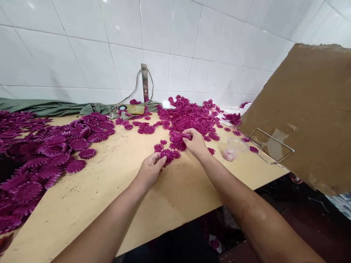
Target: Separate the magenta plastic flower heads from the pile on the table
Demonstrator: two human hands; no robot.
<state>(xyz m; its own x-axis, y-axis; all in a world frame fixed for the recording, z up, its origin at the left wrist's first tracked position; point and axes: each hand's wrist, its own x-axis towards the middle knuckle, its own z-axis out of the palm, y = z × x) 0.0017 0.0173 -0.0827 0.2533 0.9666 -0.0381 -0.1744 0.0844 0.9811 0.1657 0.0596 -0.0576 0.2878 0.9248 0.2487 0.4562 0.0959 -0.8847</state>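
Observation:
Between the thumb and fingers of my left hand (152,167) is a magenta artificial flower (169,156) with toothed petals, held low over the table. My right hand (194,143) is closed in a pinch at the front edge of a heap of small magenta flower pieces (189,113). A bit of magenta shows at its fingertips, and the fingers partly cover it. Just beyond my left hand lie a couple of loose flower pieces (158,147). At the left, a big pile of larger magenta flower discs (57,153) spreads over the table edge.
A brown cardboard sheet (301,117) leans at the right, with a metal wire frame (271,146) against it. Close by is a clear plastic cup (233,148) with pinkish contents. A yellow device (134,109) and green cloth (55,106) lie along the tiled wall (120,65).

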